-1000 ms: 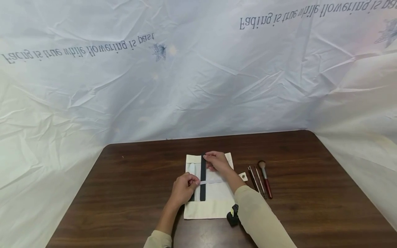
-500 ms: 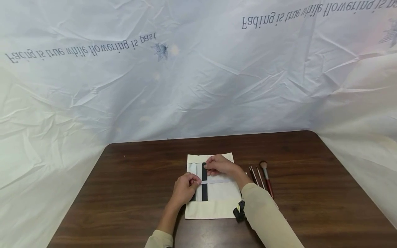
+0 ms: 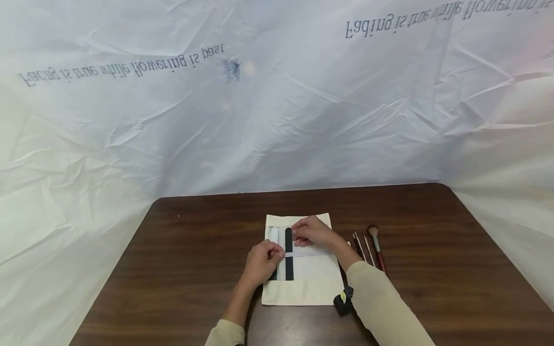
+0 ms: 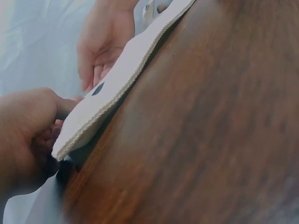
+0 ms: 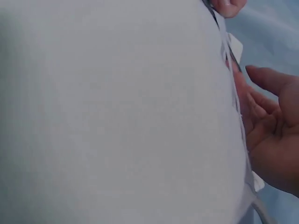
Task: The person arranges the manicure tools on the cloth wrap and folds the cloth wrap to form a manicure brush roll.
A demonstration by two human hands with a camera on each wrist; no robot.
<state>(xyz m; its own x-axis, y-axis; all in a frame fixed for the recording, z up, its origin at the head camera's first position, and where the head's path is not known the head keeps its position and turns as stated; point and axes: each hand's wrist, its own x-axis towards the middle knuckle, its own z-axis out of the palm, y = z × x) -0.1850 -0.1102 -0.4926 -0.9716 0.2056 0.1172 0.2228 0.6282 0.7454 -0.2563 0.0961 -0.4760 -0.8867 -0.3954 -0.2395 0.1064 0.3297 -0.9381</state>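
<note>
A cream cloth tool roll (image 3: 303, 293) lies unfolded on the table. A black nail file (image 3: 289, 269), flat and round-ended, stands in it under a thin white elastic band (image 3: 309, 254), its lower end in the bottom pocket. My left hand (image 3: 260, 262) pinches the band just left of the file. My right hand (image 3: 315, 230) is by the file's upper end; in the right wrist view its thumb (image 5: 268, 79) stands apart from the fingers. Left of the file is a flat strip (image 3: 274, 234), pale above and dark below, partly covered by my left hand.
Right of the roll, a red-handled brush (image 3: 378, 247) and several thin tools (image 3: 360, 245) lie side by side on the brown table (image 3: 207, 240). A white printed sheet (image 3: 277, 120) hangs behind the table. A small black device (image 3: 343, 302) is at my right wrist.
The black nail file has slid down toward the pocket, its top now below the roll's upper edge. My right hand has come off its tip to the right side. My left hand keeps the band.
</note>
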